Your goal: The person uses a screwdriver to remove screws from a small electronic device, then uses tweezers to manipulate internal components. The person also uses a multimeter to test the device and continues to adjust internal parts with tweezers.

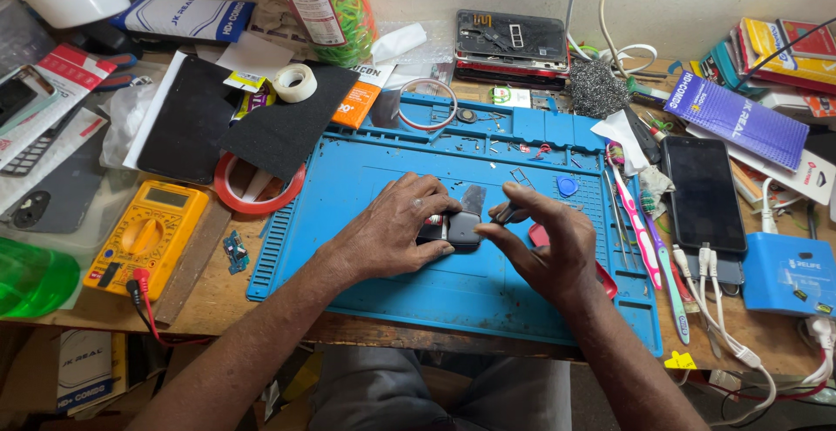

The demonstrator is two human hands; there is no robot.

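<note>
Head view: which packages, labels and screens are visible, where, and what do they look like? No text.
Multimeter: left of the blue mat, yellow, small grey screen.
Phone: right of the mat, black screen, dark.
Purple package: far right, flat, white print.
Orange packet: above the mat, flat.
Jar: top centre, clear, labelled, coloured bands inside.
Blue box: right edge, white label.

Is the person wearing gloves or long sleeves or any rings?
No. Both the left hand and the right hand are bare, with no gloves, and no rings or watch show. The forearms are uncovered too; no sleeve shows in this view.
</note>
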